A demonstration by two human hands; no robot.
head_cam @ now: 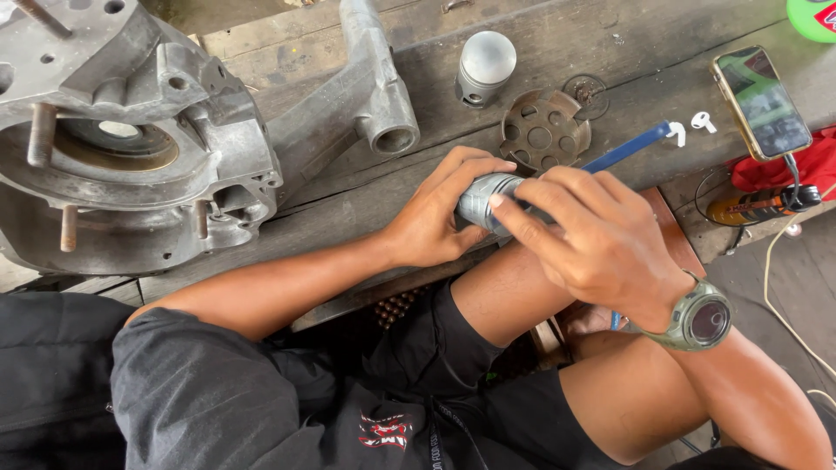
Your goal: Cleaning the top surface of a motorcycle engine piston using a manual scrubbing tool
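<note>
Wooden counter [557, 52] carries a large grey engine casing [131, 130] at 9–10 o'clock. Piston [484, 66] at 12, perforated round metal plate [544, 132] just beside it at 1. Two white earbuds [691, 127] near a phone [761, 102] lying screen-up at 2. Red cloth [797, 165] at 3, green round object [813, 17] in the top-right corner.

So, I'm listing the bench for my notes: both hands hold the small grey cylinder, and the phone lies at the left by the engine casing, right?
Not quite: the head view shows the phone at the right end of the bench, far from the engine casing. Left hand and right hand do hold the grey cylinder.
</note>
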